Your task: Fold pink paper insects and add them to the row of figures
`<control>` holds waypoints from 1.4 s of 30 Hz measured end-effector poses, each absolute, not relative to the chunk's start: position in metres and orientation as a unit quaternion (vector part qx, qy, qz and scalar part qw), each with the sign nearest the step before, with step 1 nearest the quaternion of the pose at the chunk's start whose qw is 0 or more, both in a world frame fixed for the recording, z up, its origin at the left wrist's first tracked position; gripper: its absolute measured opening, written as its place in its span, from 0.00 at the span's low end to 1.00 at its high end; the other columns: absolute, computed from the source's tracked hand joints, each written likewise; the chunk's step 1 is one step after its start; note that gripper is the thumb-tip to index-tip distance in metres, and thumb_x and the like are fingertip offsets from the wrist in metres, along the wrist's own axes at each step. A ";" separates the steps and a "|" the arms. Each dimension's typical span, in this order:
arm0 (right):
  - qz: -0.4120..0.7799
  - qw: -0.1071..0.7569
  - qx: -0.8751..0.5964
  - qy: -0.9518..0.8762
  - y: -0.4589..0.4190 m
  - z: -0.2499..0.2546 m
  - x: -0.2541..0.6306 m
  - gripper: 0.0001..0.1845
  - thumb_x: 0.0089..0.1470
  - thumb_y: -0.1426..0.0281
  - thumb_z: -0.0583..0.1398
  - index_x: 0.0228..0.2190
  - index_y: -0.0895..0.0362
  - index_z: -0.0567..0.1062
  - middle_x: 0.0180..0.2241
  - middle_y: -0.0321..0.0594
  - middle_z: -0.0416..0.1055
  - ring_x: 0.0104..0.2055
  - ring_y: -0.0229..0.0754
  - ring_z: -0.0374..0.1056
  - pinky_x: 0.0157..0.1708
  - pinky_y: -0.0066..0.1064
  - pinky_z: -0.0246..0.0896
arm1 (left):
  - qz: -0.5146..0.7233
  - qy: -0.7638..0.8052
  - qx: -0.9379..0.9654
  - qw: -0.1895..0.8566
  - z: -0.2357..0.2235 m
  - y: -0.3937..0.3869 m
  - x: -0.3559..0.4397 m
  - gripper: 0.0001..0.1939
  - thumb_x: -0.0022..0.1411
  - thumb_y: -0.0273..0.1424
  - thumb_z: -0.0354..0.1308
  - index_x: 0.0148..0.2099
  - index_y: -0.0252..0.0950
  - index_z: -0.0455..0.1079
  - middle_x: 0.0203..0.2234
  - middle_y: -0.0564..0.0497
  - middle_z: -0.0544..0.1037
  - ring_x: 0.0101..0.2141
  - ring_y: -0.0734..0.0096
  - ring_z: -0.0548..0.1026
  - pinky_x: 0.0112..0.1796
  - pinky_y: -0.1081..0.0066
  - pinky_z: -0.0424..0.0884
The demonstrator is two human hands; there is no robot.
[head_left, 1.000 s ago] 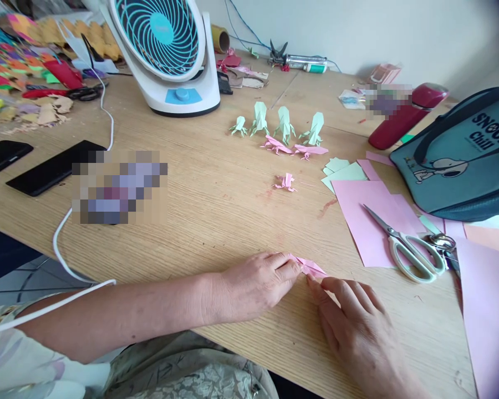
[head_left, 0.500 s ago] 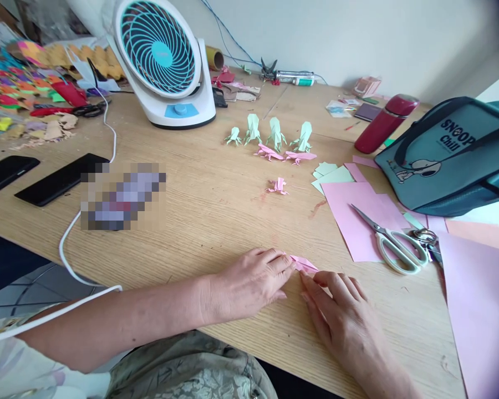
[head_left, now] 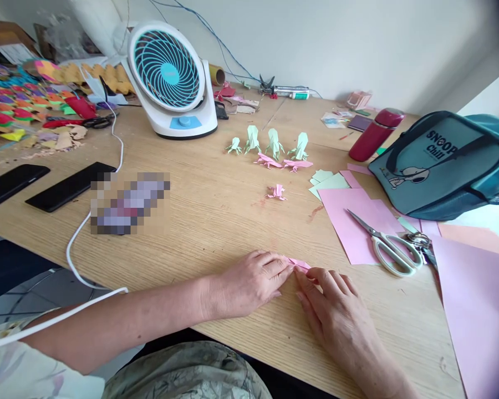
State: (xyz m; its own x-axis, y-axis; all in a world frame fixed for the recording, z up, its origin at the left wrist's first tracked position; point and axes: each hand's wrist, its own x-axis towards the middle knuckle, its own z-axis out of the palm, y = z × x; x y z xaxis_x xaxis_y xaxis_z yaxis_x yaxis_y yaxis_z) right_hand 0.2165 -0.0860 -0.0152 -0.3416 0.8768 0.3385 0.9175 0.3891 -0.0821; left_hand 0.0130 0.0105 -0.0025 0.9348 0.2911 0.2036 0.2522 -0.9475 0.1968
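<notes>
A small piece of folded pink paper lies on the wooden table between my two hands. My left hand rests palm down over its left end, fingers together and pressing on it. With thumb and forefinger, my right hand grips the paper's right end, the other fingers curled. Both hands cover part of the paper, so its full shape is hidden. Farther back sit a small pink origami figure, two longer pink ones and several pale green ones.
To the right, scissors lie on pink paper sheets, near a teal bag and a red bottle. A fan stands at the back. At left are dark phone-like slabs and a white cable.
The right hand's fingers have shifted slightly left along the pink paper, closer to the left hand. The camera view has tilted a little, and the left hand stays in place.
</notes>
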 end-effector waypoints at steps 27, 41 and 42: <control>0.006 0.199 -0.544 -0.815 -0.081 -0.016 0.216 0.21 0.63 0.75 0.54 0.56 0.62 0.68 0.39 0.47 0.69 0.36 0.46 0.65 0.37 0.40 0.64 | 0.091 0.162 0.975 0.119 -0.001 0.008 0.012 0.28 0.67 0.32 0.55 0.65 0.27 0.56 0.57 0.40 0.69 0.57 0.59 0.66 0.56 0.61 0.64; 0.009 0.301 -0.601 -0.740 -0.077 -0.018 0.225 0.12 0.63 0.73 0.55 0.46 0.57 0.73 0.39 0.45 0.69 0.41 0.46 0.67 0.41 0.39 0.65 | 0.129 0.155 0.974 0.105 -0.005 0.008 0.007 0.26 0.67 0.33 0.56 0.64 0.32 0.59 0.57 0.40 0.68 0.57 0.59 0.66 0.56 0.60 0.63; 0.012 0.305 -0.608 -0.733 -0.073 -0.019 0.226 0.13 0.63 0.72 0.55 0.48 0.56 0.73 0.40 0.46 0.69 0.43 0.46 0.67 0.42 0.40 0.65 | 0.132 0.154 0.973 0.108 -0.006 0.008 0.007 0.25 0.67 0.33 0.55 0.63 0.31 0.60 0.57 0.41 0.68 0.57 0.59 0.66 0.56 0.60 0.63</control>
